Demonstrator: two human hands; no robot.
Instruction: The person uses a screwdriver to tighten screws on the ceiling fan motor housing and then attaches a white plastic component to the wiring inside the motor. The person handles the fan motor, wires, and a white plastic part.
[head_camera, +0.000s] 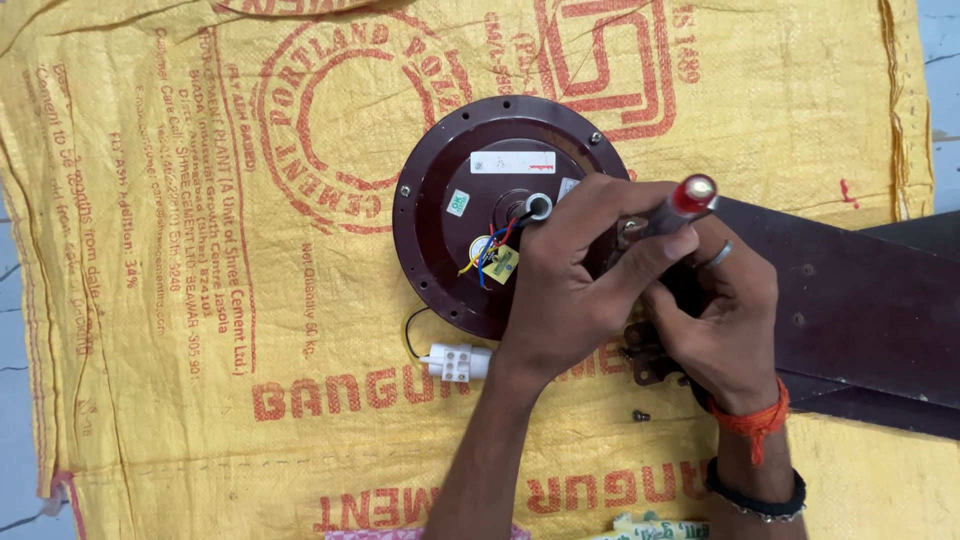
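A dark brown ceiling-fan motor lies flat on a yellow woven sack, with coloured wires at its hub. My left hand reaches over the motor's right rim and is closed around a screwdriver with a red-capped handle that stands nearly upright. My right hand, wearing a ring, is curled just beside it on the metal bracket of a dark brown fan blade. The screwdriver's tip is hidden by my fingers.
A white plastic wire connector on a black lead lies below the motor. A small loose screw sits on the sack near my right wrist. A second dark blade lies under the first. Grey floor shows past the sack's edges.
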